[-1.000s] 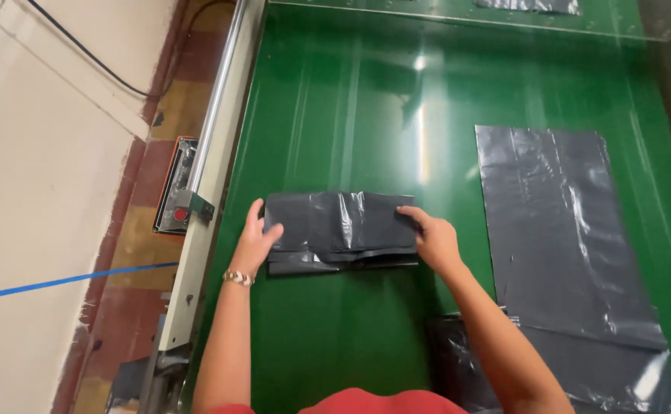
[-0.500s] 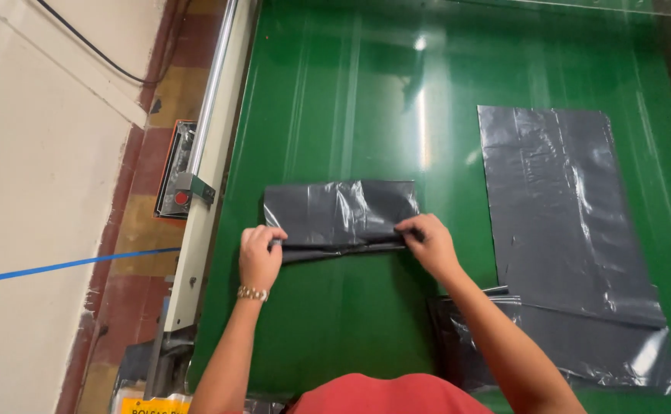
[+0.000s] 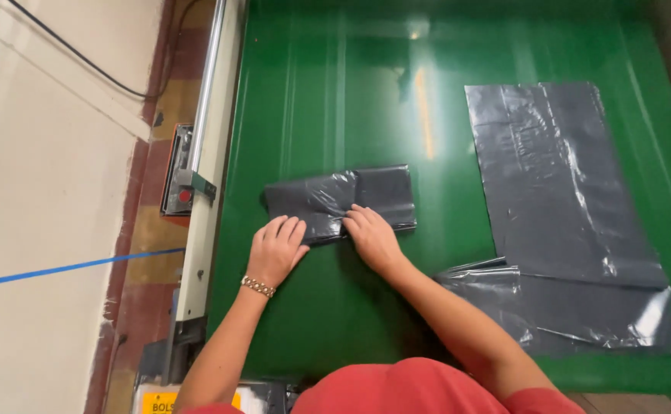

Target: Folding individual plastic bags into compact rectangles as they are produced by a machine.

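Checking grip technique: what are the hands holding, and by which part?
Nothing gripped: left hand and right hand press flat on the folded grey plastic bag's near edge.

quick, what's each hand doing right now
Left hand: open, flat, pressing the folded grey plastic bag.
Right hand: open, flat on the same bag's near edge.

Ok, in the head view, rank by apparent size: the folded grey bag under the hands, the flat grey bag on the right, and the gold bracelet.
1. Flat grey bag, clearly the largest.
2. Folded grey bag, with the left hand and right hand pressing its near edge.
3. Gold bracelet on the left wrist, the smallest.
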